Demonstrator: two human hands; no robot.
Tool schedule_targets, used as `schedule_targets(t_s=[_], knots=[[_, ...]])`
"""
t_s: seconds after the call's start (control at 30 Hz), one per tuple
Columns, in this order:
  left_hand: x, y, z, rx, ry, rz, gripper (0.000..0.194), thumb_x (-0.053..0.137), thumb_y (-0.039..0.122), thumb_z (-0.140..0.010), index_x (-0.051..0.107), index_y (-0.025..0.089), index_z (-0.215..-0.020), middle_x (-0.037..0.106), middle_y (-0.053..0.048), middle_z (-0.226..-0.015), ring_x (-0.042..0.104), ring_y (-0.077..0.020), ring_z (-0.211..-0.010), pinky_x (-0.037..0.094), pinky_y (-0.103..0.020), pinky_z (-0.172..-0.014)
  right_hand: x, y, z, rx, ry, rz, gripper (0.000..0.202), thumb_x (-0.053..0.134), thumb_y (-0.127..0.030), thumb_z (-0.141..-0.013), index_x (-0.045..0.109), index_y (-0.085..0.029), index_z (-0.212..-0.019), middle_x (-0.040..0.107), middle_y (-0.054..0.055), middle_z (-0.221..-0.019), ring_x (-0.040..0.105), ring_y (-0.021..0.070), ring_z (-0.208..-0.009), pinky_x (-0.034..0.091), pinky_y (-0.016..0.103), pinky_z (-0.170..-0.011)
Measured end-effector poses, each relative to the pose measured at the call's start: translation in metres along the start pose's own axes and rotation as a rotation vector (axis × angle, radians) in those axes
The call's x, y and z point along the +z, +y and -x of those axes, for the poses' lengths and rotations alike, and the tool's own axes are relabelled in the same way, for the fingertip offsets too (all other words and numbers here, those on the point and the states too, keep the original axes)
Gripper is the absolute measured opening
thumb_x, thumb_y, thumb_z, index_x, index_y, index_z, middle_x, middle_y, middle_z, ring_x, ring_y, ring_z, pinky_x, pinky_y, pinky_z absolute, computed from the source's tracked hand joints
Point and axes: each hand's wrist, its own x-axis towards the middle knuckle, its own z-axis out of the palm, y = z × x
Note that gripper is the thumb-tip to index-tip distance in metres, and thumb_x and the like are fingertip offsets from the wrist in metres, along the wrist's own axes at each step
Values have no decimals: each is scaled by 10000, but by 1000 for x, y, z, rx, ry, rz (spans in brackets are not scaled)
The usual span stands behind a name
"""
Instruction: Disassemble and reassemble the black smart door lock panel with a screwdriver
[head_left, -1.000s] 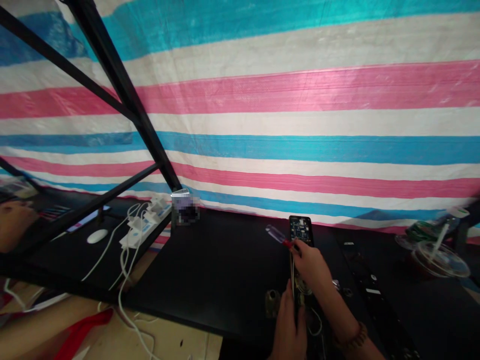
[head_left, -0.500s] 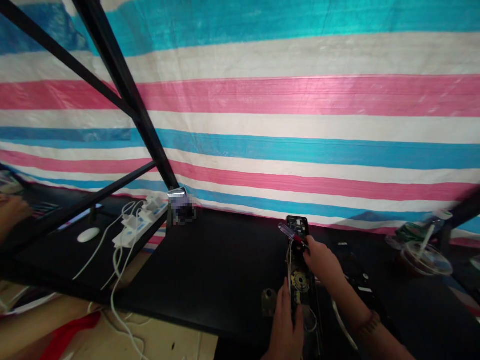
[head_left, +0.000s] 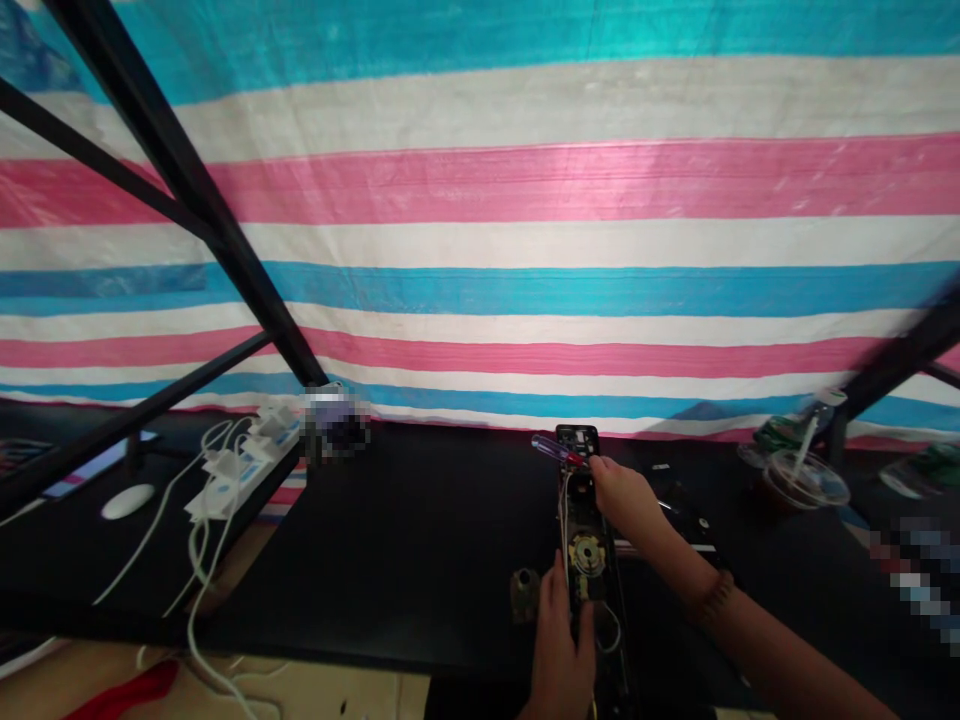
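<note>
A long, narrow black device housing (head_left: 587, 510) lies on the table, opened, with a round gold-coloured part (head_left: 587, 553) inside. White wires run along its left edge. My right hand (head_left: 626, 500) is closed over the far part of the housing, with a screwdriver (head_left: 553, 448) in its fingers. The screwdriver's clear purplish handle sticks out up and to the left; its tip is hidden. My left hand (head_left: 562, 640) grips the near left side of the housing, fingers along the edge and thumb on top. Left of it sits a small dark bracket-like piece (head_left: 524, 594).
On the left are a white power strip (head_left: 236, 475) with cables and a white mouse (head_left: 127, 501). To the right stand a plastic cup (head_left: 804, 482) with a straw and small dark parts (head_left: 679, 510). A black metal frame post (head_left: 217, 230) slants before the striped sheet.
The view has turned a little to the right, so things appear shifted left. Both hands keep their hold on the housing and the screwdriver. Another person's hand at far left has left view.
</note>
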Motion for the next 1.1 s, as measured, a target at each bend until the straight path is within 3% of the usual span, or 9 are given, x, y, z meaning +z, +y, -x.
schedule_targets(t_s=[0.2,0.33,0.4,0.5,0.67,0.83,0.97,1.03,1.1], knots=[[-1,1,-8,7,77,-35,612,396,401,-997,354,131,-1545,473,-181,-1489,438,-276,-1418,319,-442,-1199,-69,19,13,103,486,-224,201,497,-281,-961,631,-157,-877,667,53,-735,607,164,-625,308,258,-573],[2,-3,-12,48,120,-41,589,423,422,-991,401,165,-1520,506,-169,-1457,461,-289,-1398,363,-469,-1172,-94,62,23,159,593,-467,196,608,-323,-859,694,-159,-795,610,3,-578,548,145,-546,344,250,-574],[2,-4,-12,69,134,-36,578,449,430,-982,434,176,-1502,531,-165,-1435,489,-296,-1374,384,-476,-1158,-82,84,27,245,584,-518,212,642,-343,-819,725,-151,-784,609,5,-568,543,151,-548,349,258,-573],[3,-5,-14,81,158,-30,573,464,433,-977,453,174,-1487,556,-164,-1408,518,-298,-1344,390,-483,-1153,-42,105,22,388,486,-566,233,675,-361,-772,750,-143,-803,605,5,-564,548,163,-552,358,268,-574],[4,-6,-19,111,165,-11,558,472,412,-976,448,163,-1475,536,-173,-1445,468,-299,-1393,352,-497,-1178,31,111,0,494,357,-606,159,663,-285,-752,746,-150,-742,685,49,-641,618,186,-611,400,265,-603],[-8,2,-3,118,131,-22,599,483,352,-982,319,199,-1537,406,-190,-1559,513,-289,-1357,445,-493,-1106,68,113,-7,541,276,-648,168,666,-252,-717,753,-126,-787,732,89,-701,676,222,-666,442,273,-638],[-52,11,-14,268,178,-190,462,487,320,-982,460,241,-1437,402,-158,-1555,549,-266,-1309,519,-439,-1012,81,109,13,534,286,-679,363,516,-354,-854,752,-129,-1014,770,138,-923,712,263,-857,473,305,-736],[-92,13,-44,312,304,-321,357,478,335,-978,577,224,-1303,505,-151,-1465,542,-282,-1311,520,-440,-999,92,102,29,526,269,-690,411,456,-364,-872,749,-122,-1030,768,153,-913,716,281,-850,485,326,-729],[-140,13,-87,250,517,-456,367,461,345,-972,580,168,-1271,630,-166,-1290,633,-273,-1157,555,-411,-915,106,91,46,501,235,-698,403,447,-348,-852,757,-127,-984,768,154,-878,721,286,-820,499,334,-721]])
